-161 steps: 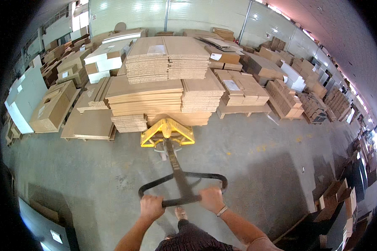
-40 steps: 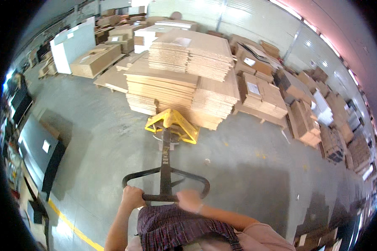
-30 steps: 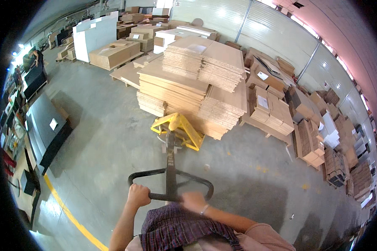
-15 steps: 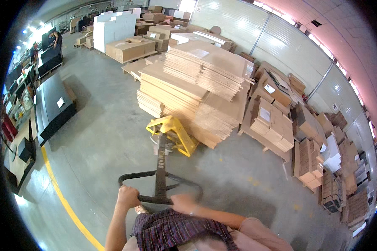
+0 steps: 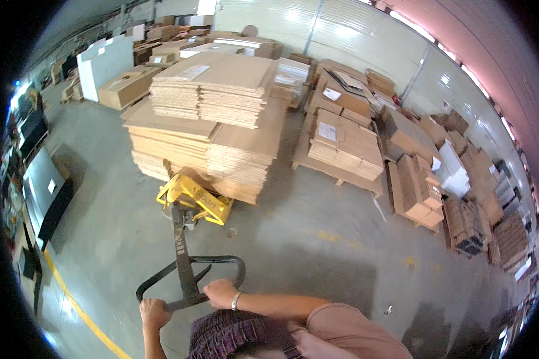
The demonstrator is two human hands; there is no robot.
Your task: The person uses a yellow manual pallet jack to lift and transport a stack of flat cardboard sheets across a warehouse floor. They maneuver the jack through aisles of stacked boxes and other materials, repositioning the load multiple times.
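My left hand (image 5: 154, 313) is closed around the near left corner of a black pallet jack handle (image 5: 185, 251). Wrapped on the near bar's right part is my right hand (image 5: 220, 293), a metal band (image 5: 236, 301) on its wrist. The handle's shaft slopes away to the yellow body of the pallet jack (image 5: 199, 200). Right behind that body stands a tall load of flat cardboard sheets (image 5: 173, 143), with a smaller stack of sheets (image 5: 227, 78) on top. The jack's forks are hidden by the load.
Right of the load, cartons (image 5: 344, 140) sit on a wooden pallet, with more boxes (image 5: 416, 188) farther right along the wall. A dark-sided stack (image 5: 48, 194) stands left, near a yellow floor line (image 5: 78, 314). White panels (image 5: 106, 66) and a long carton (image 5: 127, 87) are behind.
The view has swung right, so the load and jack appear farther left. My right hand, blurred before, now shows clearly gripping the handle. The handle is angled more leftward in the view.
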